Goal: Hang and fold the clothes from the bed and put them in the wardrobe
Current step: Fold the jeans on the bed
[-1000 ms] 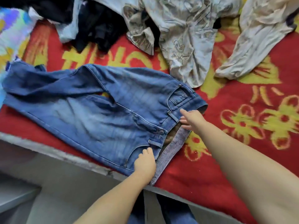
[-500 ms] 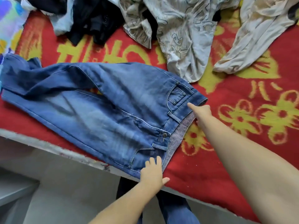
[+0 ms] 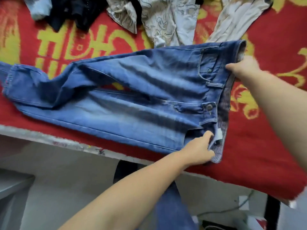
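The faded blue denim jeans (image 3: 132,100) lie flat on the red and yellow patterned bed cover (image 3: 265,138), legs trailing left near the bed's edge. At the jeans' waistband, the left hand (image 3: 198,151) pinches the near corner and the right hand (image 3: 240,68) grips the far one. Uneven pulling could drag the legs off the edge, or bunch them against the pale printed shirt (image 3: 167,19) just beyond the jeans.

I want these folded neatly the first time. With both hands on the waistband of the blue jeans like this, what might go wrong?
1. The blue denim jeans lie with their legs apart and creased; folding now may lock in wrinkles.
2. The left hand and right hand grip only the waistband, so the far leg cuffs may drag and bunch on the red and yellow bedspread.
3. The jeans sit near the bed's edge and may slide off.
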{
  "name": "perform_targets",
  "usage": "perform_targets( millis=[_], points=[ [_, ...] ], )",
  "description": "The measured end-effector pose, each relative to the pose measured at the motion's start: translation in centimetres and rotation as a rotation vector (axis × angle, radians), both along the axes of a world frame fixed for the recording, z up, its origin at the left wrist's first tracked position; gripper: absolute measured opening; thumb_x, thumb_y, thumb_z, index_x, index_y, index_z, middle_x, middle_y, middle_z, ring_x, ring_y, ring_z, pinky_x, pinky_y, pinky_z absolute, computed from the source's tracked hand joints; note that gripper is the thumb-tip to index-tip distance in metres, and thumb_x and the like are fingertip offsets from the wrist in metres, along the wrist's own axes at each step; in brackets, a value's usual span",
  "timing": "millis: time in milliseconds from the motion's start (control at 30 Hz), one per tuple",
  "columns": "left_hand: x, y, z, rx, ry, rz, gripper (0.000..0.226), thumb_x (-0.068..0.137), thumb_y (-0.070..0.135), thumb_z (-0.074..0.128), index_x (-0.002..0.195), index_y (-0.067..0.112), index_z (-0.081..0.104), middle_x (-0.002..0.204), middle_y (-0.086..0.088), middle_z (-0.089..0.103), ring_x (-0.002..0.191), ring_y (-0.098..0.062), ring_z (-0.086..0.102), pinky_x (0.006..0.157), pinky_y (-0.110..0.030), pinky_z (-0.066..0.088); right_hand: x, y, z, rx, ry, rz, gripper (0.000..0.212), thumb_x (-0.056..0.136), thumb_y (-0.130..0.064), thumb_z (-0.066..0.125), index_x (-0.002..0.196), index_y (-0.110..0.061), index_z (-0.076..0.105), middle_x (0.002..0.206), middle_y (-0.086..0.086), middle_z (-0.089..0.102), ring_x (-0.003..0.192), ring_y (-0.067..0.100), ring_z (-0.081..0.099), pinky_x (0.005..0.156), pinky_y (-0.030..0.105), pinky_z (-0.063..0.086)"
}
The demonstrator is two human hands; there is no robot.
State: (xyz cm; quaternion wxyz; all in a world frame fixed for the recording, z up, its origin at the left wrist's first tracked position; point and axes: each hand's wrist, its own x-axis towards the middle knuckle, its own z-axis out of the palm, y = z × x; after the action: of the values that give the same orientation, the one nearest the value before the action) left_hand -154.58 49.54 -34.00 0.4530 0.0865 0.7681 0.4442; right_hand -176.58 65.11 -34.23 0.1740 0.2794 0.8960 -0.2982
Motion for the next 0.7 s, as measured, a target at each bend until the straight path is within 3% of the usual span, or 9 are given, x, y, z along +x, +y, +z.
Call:
perform_targets(
  millis=[67,133,200,267,367,467,600,700],
  points=[
    [0.5,2.0,0.8,0.120,-0.222,-0.022,0.045,0.094,0.022,0.053,0.134,0.012,0.035,0.097,-0.013,0.056,0.084,-0.029,0.058,0.074,-0.038,0.049,1.3,3.3,-0.2,0.162,-0.053,-0.053,0.042,0.082,-0.020,0.064,0.119,-0.002,0.060,0.122,0.023,0.061,0.110,0.038,0.059,0.093,0.045,0.050],
    [1.0,1.9,0.4,0.168,-0.396,-0.017,0.049,0.097,0.032,0.050,0.140,0.015,0.034,0.100,-0.008,0.050,0.082,-0.023,0.059,0.070,-0.031,0.054,3.6,4.5,-1.0,0.301,-0.095,-0.128,0.050,0.084,-0.018,0.062,0.128,0.000,0.049,0.134,0.028,0.047,0.123,0.041,0.048,0.100,0.045,0.041],
    [1.0,-1.1,-0.6,0.118,-0.398,0.038,0.040,0.098,0.030,0.047,0.135,0.013,0.043,0.100,-0.006,0.051,0.078,-0.019,0.058,0.068,-0.028,0.053,5.6,2.8,-2.1,0.327,-0.100,-0.107,0.058,0.087,-0.019,0.060,0.137,-0.003,0.037,0.141,0.029,0.035,0.130,0.043,0.036,0.106,0.045,0.033],
    [0.3,-6.1,-2.1,0.033,-0.391,0.167,0.032,0.099,0.021,0.044,0.128,0.010,0.049,0.091,-0.004,0.055,0.069,-0.015,0.055,0.066,-0.024,0.050,6.7,-0.6,-3.3,0.246,-0.115,0.044,0.061,0.089,-0.019,0.058,0.142,-0.006,0.032,0.140,0.029,0.035,0.130,0.044,0.034,0.106,0.045,0.031],
    [-1.8,-16.2,-4.1,-0.192,-0.300,0.405,0.026,0.097,0.007,0.040,0.118,0.002,0.055,0.079,-0.005,0.055,0.059,-0.014,0.050,0.061,-0.027,0.049,7.0,-6.8,-4.6,0.102,-0.127,0.294,0.055,0.091,-0.015,0.053,0.143,-0.008,0.035,0.140,0.026,0.038,0.129,0.041,0.037,0.103,0.046,0.035],
    [-5.0,-26.5,-4.7,-0.402,-0.112,0.544,0.021,0.094,-0.001,0.039,0.102,0.006,0.057,0.077,-0.009,0.060,0.064,-0.023,0.053,0.075,-0.040,0.051,6.2,-12.8,-4.7,0.007,-0.075,0.486,0.044,0.092,-0.011,0.049,0.136,-0.006,0.048,0.138,0.021,0.046,0.127,0.035,0.043,0.104,0.040,0.036],
    [-9.3,-37.8,-5.5,-0.771,0.220,0.611,0.029,0.088,0.005,0.048,0.116,0.005,0.057,0.113,-0.019,0.061,0.105,-0.033,0.056,0.091,-0.038,0.042,3.5,-20.0,-4.4,-0.036,0.007,0.602,0.039,0.091,-0.008,0.046,0.129,-0.007,0.057,0.129,0.019,0.055,0.119,0.033,0.052,0.100,0.037,0.040],
    [-11.7,-43.7,-6.4,-0.834,0.260,0.733,0.042,0.086,0.001,0.040,0.127,0.006,0.050,0.128,-0.019,0.049,0.119,-0.036,0.047,0.099,-0.044,0.039,1.1,-25.5,-4.6,-0.014,0.067,0.637,0.038,0.090,-0.005,0.045,0.126,-0.005,0.060,0.126,0.019,0.057,0.117,0.033,0.053,0.102,0.038,0.039]
  ],
)
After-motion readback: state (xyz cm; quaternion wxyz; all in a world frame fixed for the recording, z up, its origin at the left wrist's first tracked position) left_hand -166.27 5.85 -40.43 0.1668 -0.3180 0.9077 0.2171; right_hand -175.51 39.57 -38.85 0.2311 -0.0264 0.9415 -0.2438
